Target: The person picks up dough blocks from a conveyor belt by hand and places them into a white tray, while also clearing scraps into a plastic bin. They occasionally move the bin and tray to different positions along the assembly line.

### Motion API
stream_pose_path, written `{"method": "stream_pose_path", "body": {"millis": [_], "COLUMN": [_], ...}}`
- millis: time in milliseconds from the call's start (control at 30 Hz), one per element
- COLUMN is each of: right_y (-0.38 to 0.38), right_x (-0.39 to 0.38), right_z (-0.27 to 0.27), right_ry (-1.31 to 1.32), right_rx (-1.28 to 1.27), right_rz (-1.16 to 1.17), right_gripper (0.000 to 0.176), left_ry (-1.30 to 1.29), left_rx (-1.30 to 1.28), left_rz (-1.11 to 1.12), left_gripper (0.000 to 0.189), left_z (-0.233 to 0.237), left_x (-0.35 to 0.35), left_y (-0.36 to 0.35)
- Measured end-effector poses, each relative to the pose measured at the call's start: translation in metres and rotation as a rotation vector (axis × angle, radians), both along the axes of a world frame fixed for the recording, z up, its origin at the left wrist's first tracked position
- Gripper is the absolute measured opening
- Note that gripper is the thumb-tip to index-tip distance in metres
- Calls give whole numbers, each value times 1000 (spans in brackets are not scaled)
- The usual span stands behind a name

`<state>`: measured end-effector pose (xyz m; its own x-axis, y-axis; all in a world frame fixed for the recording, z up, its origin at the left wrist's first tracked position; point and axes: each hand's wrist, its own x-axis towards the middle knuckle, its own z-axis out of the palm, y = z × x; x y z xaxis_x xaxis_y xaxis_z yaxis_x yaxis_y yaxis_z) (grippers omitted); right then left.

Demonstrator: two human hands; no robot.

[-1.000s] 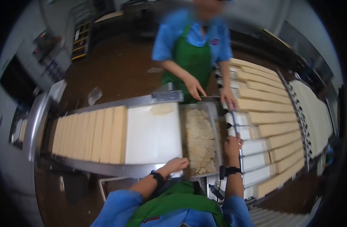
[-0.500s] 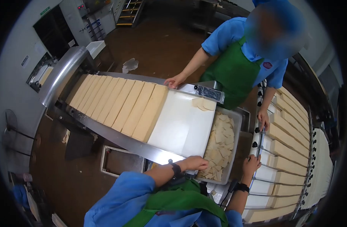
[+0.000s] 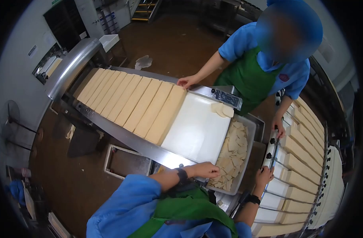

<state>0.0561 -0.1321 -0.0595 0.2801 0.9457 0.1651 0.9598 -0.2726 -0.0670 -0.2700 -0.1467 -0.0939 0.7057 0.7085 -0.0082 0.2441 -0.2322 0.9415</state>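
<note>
My left hand (image 3: pixel 207 169), fingers curled closed, is over the near end of the white belt (image 3: pixel 194 129), beside a bin (image 3: pixel 249 148) of flat dough scraps (image 3: pixel 231 154); whether anything is in its fingers I cannot make out. My right hand (image 3: pixel 264 175) is wrapped on the metal rail (image 3: pixel 274 152) along the near edge of the right-hand rack. Long pale dough slabs (image 3: pixel 138 104) lie side by side on the left conveyor. More slabs (image 3: pixel 302 158) sit between thin rods on the right. A few loose scraps (image 3: pixel 222 110) rest at the belt's far corner.
Across the conveyor stands a co-worker in a green apron (image 3: pixel 251 75), one hand (image 3: pixel 187 82) at the last slab's far end, the other (image 3: pixel 278 126) at the rail. A metal hood (image 3: pixel 76 65) covers the conveyor's left end. A framed tray (image 3: pixel 128 162) lies below.
The camera view has shifted slightly, so the conveyor and co-worker appear farther right. The co-worker's hand remains at the last slab's end. My hands stay in nearly the same places.
</note>
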Motion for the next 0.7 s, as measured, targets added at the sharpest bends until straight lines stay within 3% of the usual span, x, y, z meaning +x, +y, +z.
{"method": "stream_pose_path", "body": {"millis": [167,233,300,400,500,533,600,700], "right_y": [2,-2,0,-1,-4,-2,-1,0], "right_x": [1,2,1,-11,-37,-50,-96,-175], "right_z": [-2,0,3,3,14,19,28,52], "right_ry": [30,48,74,85,120,204,401,556], "right_rx": [-26,-41,-73,101,263,297,244,89], "right_rz": [-17,-15,-19,-34,214,400,519,740], "right_gripper": [25,27,29,30,33,30,26,19], "left_ry": [-156,-242,-93,-202,-59,111,455,504], "left_rx": [91,-111,-65,57,119,154,223,222], "left_rz": [287,495,697,1101,1540,1585,1646,1576], "left_gripper": [21,19,18,18,31,36,47,53], "left_z": [9,25,28,11,6,-8,-35,-42], "left_x": [-55,-89,-126,-176,-214,-229,-253,-264], "left_y": [-10,-19,-23,-34,-42,-47,-53,-50]}}
